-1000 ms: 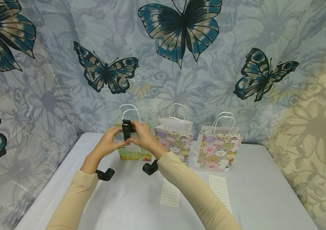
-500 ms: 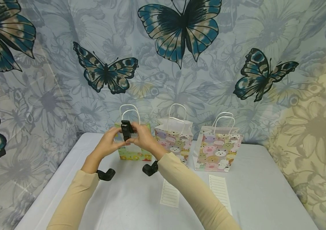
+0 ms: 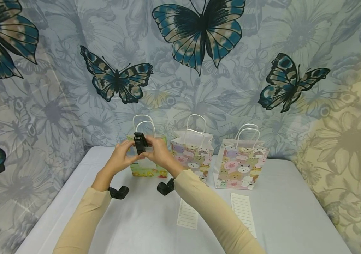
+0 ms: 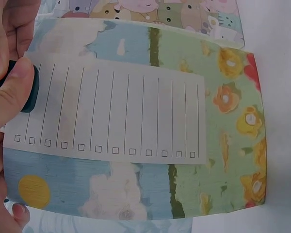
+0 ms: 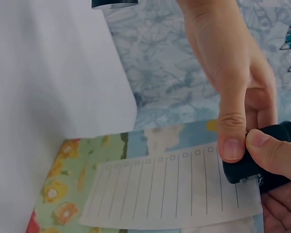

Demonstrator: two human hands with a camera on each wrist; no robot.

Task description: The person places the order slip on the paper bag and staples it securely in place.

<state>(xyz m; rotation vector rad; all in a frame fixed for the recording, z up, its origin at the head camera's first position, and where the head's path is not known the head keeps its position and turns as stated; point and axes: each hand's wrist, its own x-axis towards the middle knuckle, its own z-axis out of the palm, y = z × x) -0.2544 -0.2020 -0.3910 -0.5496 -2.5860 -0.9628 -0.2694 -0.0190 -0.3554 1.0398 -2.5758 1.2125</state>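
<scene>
Three paper bags stand upright in a row on the white table [image 3: 148, 218], and the hands are busy at the leftmost one, the green bag [image 3: 150, 171]. The stapler [image 3: 139, 143] is at this bag's top edge, clamped between the two hands. The left hand [image 3: 121, 158] pinches there with its thumb [image 4: 12, 90] laid over the stapler's end, some of its fingers behind the bag. The right hand [image 3: 159, 150] grips the stapler from the other side, thumb [image 5: 269, 150] on top, so the two thumbs lie very near each other. The top slip [image 4: 111, 116], ruled with lines and small boxes, lies flat against the bag's front, its upper end under the stapler; flowers, clouds and a yellow sun are printed around it. White handles rise behind the hands, and what this bag holds is hidden. The middle bag [image 3: 193, 162] and the right bag [image 3: 239, 169] share a print of animal faces. Their white handles stand up, and their mouths show pale inner walls; how far down anything lies in them cannot be seen. On the table in front are the near slip [image 3: 187, 214], partly hidden by the right sleeve [image 3: 215, 211], and the far slip [image 3: 243, 213], beyond that sleeve.
</scene>
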